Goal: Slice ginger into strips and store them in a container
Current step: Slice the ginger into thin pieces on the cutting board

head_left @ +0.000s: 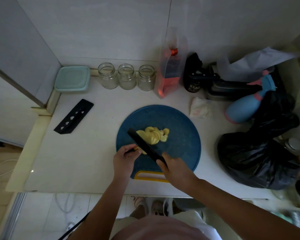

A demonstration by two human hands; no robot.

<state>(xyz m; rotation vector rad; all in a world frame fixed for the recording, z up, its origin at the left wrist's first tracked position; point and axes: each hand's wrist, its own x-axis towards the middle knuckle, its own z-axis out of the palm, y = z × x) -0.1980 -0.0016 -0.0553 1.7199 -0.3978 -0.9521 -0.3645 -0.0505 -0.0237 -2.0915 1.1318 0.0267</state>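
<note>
A round blue cutting board [180,122] with a yellow handle lies on the white counter. On it sits a pile of pale yellow ginger slices [154,135]. My right hand [173,166] grips the handle of a black knife [144,145], whose blade slants up-left across the ginger. My left hand [125,158] pinches a small ginger piece [140,150] against the board, right beside the blade. A light blue lidded container [72,78] stands at the back left, with three empty glass jars [126,77] next to it.
A black knife sheath [74,116] lies left of the board. At the right are a red-tinted bag [171,70], a blue spray bottle [246,106], a crumpled white packet [200,108], black containers and a black plastic bag [256,153]. The counter's front edge is near my arms.
</note>
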